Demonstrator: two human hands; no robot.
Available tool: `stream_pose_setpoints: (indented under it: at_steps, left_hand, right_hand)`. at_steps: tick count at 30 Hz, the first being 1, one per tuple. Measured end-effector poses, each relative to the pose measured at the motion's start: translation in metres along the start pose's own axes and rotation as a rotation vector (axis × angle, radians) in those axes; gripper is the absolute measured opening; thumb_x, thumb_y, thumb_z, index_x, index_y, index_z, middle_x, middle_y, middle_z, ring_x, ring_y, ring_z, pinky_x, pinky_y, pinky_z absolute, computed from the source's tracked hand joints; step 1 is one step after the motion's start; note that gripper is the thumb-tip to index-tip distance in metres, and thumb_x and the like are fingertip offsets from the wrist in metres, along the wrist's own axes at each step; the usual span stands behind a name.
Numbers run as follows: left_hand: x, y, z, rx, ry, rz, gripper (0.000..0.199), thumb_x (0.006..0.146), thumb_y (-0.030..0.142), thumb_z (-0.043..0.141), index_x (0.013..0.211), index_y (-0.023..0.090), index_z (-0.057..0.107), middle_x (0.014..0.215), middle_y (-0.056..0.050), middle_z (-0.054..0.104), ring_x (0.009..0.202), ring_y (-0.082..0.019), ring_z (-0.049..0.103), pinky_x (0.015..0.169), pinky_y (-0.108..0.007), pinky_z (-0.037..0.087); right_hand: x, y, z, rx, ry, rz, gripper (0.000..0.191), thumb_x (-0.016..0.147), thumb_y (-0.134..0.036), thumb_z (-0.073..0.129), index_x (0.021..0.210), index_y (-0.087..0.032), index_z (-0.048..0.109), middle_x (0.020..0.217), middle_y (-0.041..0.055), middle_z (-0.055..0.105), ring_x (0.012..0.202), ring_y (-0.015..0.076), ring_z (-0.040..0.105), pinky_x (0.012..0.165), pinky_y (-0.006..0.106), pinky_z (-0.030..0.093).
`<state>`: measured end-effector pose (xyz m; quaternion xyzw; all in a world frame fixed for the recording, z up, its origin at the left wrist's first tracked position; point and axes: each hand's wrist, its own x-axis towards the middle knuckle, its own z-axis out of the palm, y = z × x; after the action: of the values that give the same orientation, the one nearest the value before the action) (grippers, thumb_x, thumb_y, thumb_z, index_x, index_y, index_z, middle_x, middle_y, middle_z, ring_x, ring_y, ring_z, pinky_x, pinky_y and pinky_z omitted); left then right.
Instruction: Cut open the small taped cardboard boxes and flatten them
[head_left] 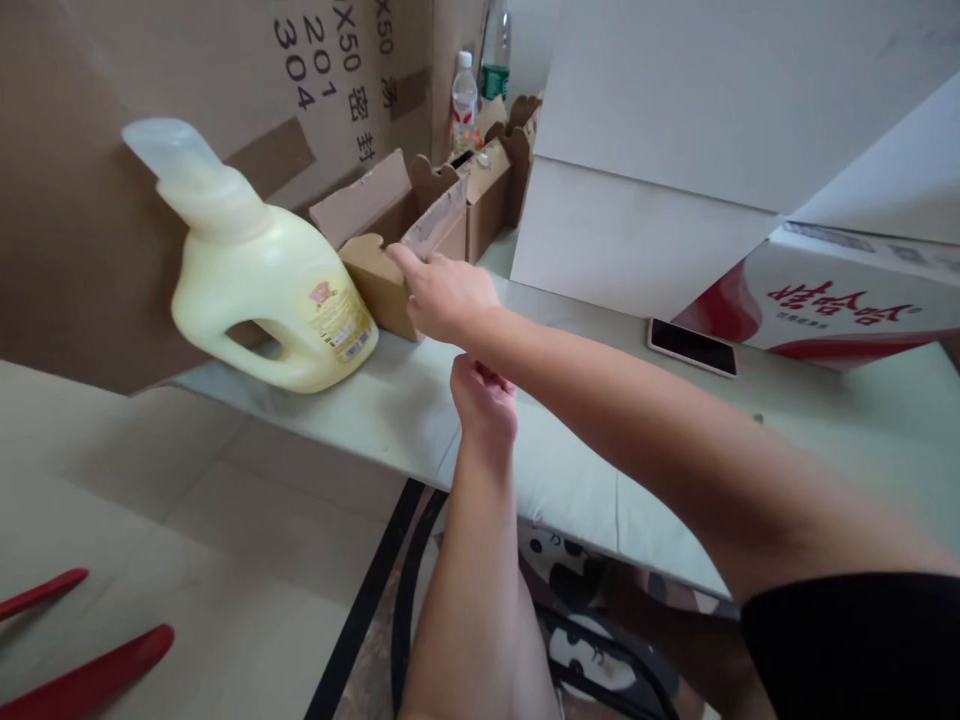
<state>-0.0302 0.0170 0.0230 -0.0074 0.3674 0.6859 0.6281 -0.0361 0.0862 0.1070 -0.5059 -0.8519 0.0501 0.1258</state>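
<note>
A light touch should disturb the box (379, 283) least: it stands beside the jug (274, 265) on the tabletop (409, 412), the right hand (450, 297) at its rim, grip unclear, the left hand (484, 402) curled, contents hidden.

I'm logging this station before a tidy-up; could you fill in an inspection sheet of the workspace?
Surface: pale table.
Job's things: open cardboard box, by the right hand; contact unclear.
Clutter: yellow jug beside the box; phone, dark screen up; bottles farther back.
Hands: left hand curled; whether it holds anything is hidden.
Cables: nothing seen.
Surroundings: large printed carton behind the jug; red-and-white carton near the phone.
</note>
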Motion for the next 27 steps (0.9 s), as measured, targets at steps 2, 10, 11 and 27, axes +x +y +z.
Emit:
stream_pose_setpoints:
  at_steps: [2,10,11,27]
  left_hand:
    - [-0.002,0.005,0.001,-0.033,0.080,-0.029,0.017,0.077,0.019,0.046,0.063,0.021,0.037,0.053,0.006,0.033,0.043,-0.007,0.031,0.048,-0.023,0.023]
    - [-0.005,0.009,-0.009,0.072,0.399,0.488,0.011,0.082,0.024,0.042,0.072,0.021,0.039,0.073,0.002,0.039,0.066,-0.010,0.045,0.063,-0.025,0.033]
    - [-0.005,0.007,-0.011,0.114,0.414,0.557,0.008,0.083,0.025,0.042,0.075,0.021,0.041,0.078,0.001,0.043,0.073,-0.012,0.048,0.068,-0.026,0.035]
    - [-0.021,-0.065,0.003,0.676,-0.735,0.405,0.067,0.089,0.077,0.031,0.084,0.022,0.069,0.097,-0.010,0.075,0.097,-0.024,0.069,0.093,-0.041,0.051]
  right_hand:
    - [-0.011,0.010,0.002,0.000,0.040,0.012,0.048,0.090,-0.018,0.038,0.136,-0.017,0.051,0.121,0.0155,0.066,0.097,0.0338,0.069,0.075,0.047,0.055]
    - [-0.085,0.085,0.002,0.261,0.422,0.228,0.037,0.088,-0.031,0.051,0.120,-0.017,0.060,0.120,0.0142,0.069,0.101,0.0269,0.067,0.088,0.043,0.055]
    - [-0.103,0.093,0.000,0.326,0.484,0.265,0.033,0.087,-0.034,0.053,0.115,-0.019,0.061,0.114,0.0121,0.071,0.095,0.0249,0.068,0.084,0.042,0.056]
    - [-0.350,0.161,0.002,0.946,0.979,0.793,0.070,0.063,-0.033,0.085,0.125,-0.039,0.052,0.091,-0.0022,0.069,0.073,0.0196,0.067,0.065,0.034,0.056]
